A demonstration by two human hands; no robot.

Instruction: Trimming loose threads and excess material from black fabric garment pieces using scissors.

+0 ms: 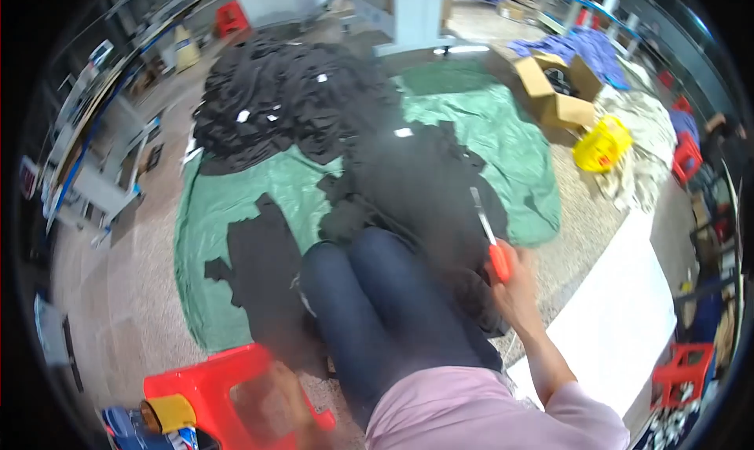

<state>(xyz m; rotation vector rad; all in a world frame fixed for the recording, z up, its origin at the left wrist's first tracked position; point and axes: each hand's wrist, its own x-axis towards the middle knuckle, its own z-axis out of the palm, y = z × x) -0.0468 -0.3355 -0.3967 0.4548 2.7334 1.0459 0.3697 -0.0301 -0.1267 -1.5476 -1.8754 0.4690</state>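
My right hand [514, 285] is closed around the red handle of a slim metal-bladed tool [498, 260], which looks like scissors, though blur hides its exact kind. Its blade points up and away, over the right edge of a pile of black garments [408, 175] in front of my knees. My left hand [287, 391] is low on the left, smeared by motion, by a red plastic stool [196, 379]; its fingers are indistinct. A black garment [263, 254] lies spread out left of my legs, on a green plastic sheet [212, 214].
A large heap of black garments [290, 96] lies farther off. At the right are an open cardboard box [561, 108], a yellow bag [602, 144], pale cloth [640, 120] and a white sheet [620, 316]. A yellow-brown roll [169, 413] sits on the stool's edge.
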